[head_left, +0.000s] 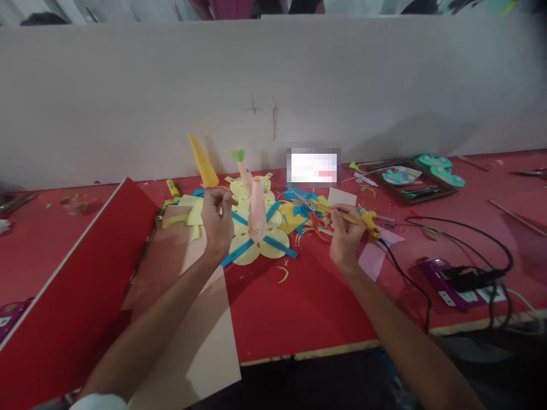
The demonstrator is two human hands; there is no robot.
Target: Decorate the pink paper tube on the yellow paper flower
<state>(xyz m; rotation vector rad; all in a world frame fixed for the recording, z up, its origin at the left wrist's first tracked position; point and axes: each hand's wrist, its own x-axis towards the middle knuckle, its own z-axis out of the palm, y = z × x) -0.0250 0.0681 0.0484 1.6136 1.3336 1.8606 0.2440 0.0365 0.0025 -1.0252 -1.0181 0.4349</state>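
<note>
My right hand [347,233] grips a thin yellow-brown pencil-like stick [348,215] that points left. Scissors [304,199] with red handles lie beside that hand, among blue and yellow paper scraps. My left hand [217,222] is raised just left of the flower-shaped paper piece, fingers curled in; whatever they may hold is too small to make out. This pale yellow piece [243,255] has blue strips [280,247] across its petals and a pink paper tube [257,208] upright at its centre. Behind it stands a similar piece with a green-topped pink tube [245,171].
A yellow cone [204,162] stands at the back. Left are a large beige sheet [200,341] and an upright red divider [85,273]. On the right lie a yellow glue gun [370,225], a dark tray [410,196], and a purple power strip [457,285] with black cables.
</note>
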